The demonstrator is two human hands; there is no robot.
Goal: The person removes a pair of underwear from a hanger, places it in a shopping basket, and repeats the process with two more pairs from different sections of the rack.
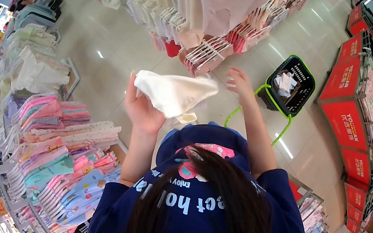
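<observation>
A white cloth item [175,93] is spread out in front of my body. My left hand [142,108] grips its left end, thumb up along the edge. To the right of the cloth, my right hand [240,82] is raised with its fingers apart, holding nothing. Beyond both hands hangs a rack of pale and pink garments [221,7], with small pink items on hangers [207,52] at its lower end. A small cream-coloured piece [188,118] shows below the cloth; what it belongs to is unclear.
A black basket with green handles [288,104] stands on the floor [306,147] at the right, with packaged items inside. Racks of folded and hanging clothes [61,156] line the left. Red-fronted shelves [345,124] run down the far right.
</observation>
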